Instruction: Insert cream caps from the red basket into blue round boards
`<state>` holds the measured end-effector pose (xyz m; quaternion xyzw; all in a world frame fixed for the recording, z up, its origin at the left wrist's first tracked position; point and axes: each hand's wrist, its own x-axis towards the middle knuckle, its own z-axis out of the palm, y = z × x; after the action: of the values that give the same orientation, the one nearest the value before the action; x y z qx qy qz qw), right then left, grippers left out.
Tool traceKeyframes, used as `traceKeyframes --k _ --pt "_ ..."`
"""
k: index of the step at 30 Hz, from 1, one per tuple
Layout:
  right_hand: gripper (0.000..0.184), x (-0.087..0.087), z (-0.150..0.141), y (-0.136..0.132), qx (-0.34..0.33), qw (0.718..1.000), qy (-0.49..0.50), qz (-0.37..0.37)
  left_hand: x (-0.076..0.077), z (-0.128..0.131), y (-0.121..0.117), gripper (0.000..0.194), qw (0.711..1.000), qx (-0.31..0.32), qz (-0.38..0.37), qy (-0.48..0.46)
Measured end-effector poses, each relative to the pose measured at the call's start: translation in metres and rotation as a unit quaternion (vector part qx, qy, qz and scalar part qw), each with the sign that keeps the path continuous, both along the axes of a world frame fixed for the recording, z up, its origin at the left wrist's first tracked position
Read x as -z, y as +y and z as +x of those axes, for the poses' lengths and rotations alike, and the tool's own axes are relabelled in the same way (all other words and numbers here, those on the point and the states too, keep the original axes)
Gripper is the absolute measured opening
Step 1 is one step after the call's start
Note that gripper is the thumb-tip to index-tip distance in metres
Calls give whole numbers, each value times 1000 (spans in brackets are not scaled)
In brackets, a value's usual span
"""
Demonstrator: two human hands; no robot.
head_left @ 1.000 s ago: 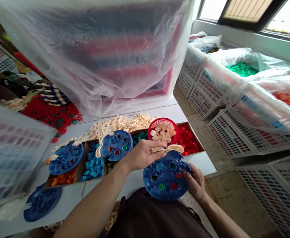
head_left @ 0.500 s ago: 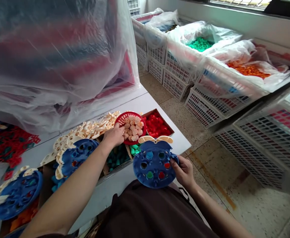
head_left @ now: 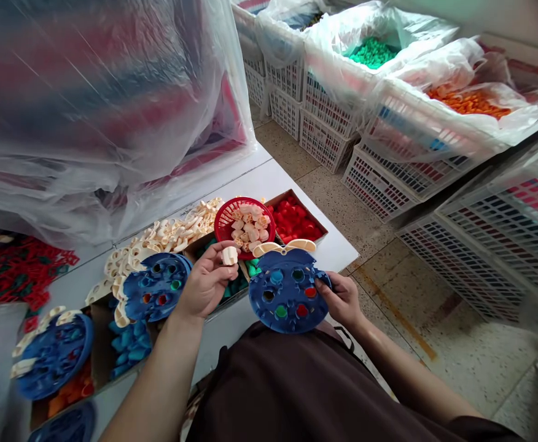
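Observation:
My right hand (head_left: 341, 299) grips the right edge of a round blue plastic disc (head_left: 287, 290) held over my lap. The disc has several holes with coloured plugs in them, and a cream butterfly-shaped piece (head_left: 284, 246) sits at its top edge. My left hand (head_left: 207, 282) pinches a small cream plug (head_left: 229, 255) just left of the disc. Behind it, a red basket (head_left: 244, 215) holds more cream plugs.
A cardboard tray (head_left: 315, 216) with compartments of red, teal, blue and orange plugs lies on the white table (head_left: 269, 182). More blue discs (head_left: 156, 285) and cream pieces (head_left: 167, 236) lie to the left. White crates (head_left: 379, 184) with bagged coloured parts line the floor at right. A big plastic-covered stack (head_left: 103, 104) stands behind the table.
My left hand has come back from the red basket with a cream plug pinched in its fingers and now sits beside the blue disc. The view has tilted down slightly.

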<state>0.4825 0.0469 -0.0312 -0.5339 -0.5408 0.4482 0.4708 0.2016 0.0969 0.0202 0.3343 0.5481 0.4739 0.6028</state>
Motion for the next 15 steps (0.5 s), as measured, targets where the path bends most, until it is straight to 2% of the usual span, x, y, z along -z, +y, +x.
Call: traceKeyframes --k 2,4,6,8,11,15 --pt "41 -1 -3 2 -11 1000 1 3 1 5 -12 45 996 -39 -31 -71" --pt "39 -1 -7 3 -22 1000 0 4 1 10 -23 40 995 -70 -21 -74" --pt "38 0 -10 5 -32 999 -2 5 1 14 -33 36 994 -100 34 -22" --pt "38 1 -14 6 -42 999 -2 7 4 18 -46 29 983 -117 113 86" --pt "38 1 -18 8 -55 998 -1 12 14 24 -67 25 927 -125 219 277" --pt "38 1 -19 8 -65 998 -2 13 29 28 -86 41 853 -147 296 403"
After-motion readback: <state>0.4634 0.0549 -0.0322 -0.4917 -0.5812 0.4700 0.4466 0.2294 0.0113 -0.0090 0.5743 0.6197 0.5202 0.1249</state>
